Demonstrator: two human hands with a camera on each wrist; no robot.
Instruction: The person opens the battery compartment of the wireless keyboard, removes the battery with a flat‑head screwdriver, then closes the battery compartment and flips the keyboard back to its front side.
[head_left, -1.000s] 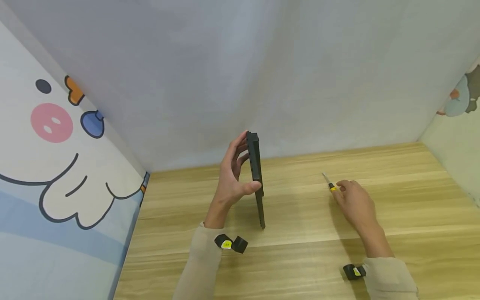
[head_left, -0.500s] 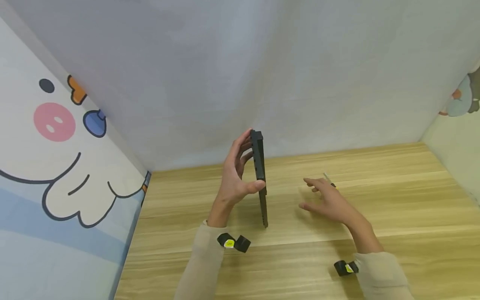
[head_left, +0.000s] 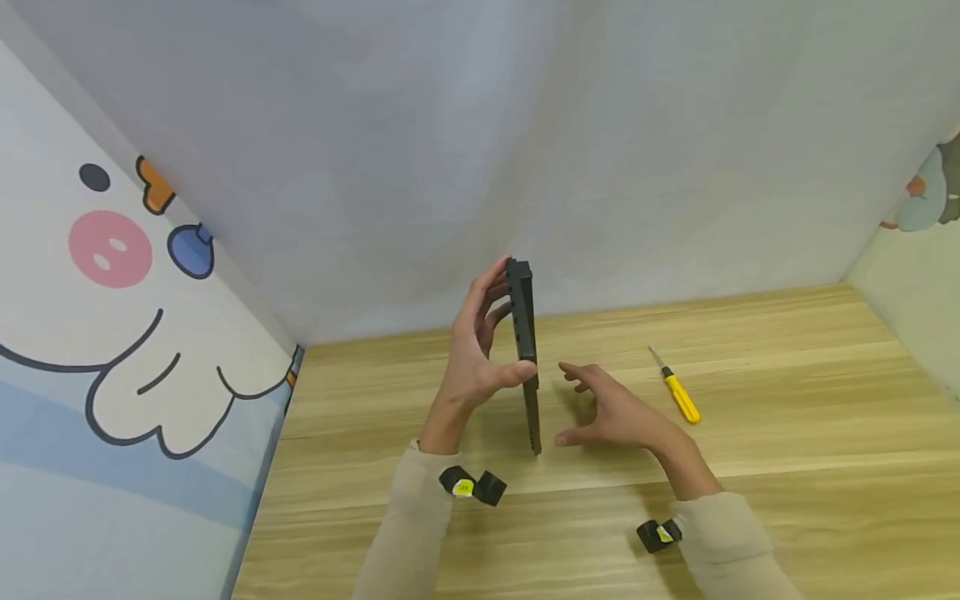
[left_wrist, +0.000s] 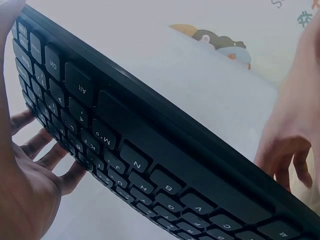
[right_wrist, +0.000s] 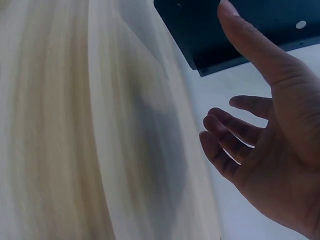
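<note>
A black keyboard (head_left: 522, 321) stands on edge above the table, gripped across its width by my left hand (head_left: 474, 358). In the left wrist view the keys of the keyboard (left_wrist: 150, 150) face that palm, thumb at one long edge and fingers at the other. My right hand (head_left: 618, 414) hovers just right of the keyboard, fingers spread and holding nothing. The right wrist view shows the underside of the keyboard (right_wrist: 235, 30) beyond the thumb of my right hand (right_wrist: 280, 140). A screwdriver (head_left: 681, 397) with a yellow handle lies on the table behind the right hand.
The wood-grain table (head_left: 360, 400) reaches back to a pale grey cloth wall (head_left: 390, 167). A panel with cartoon prints (head_left: 112, 333) closes the left side, and another pale panel (head_left: 915, 317) stands at the right. Small black cameras sit on both wrists.
My right hand has let go of the screwdriver, which stays on the table, and has moved left to beside the keyboard. The left hand and keyboard have shifted slightly right in view.
</note>
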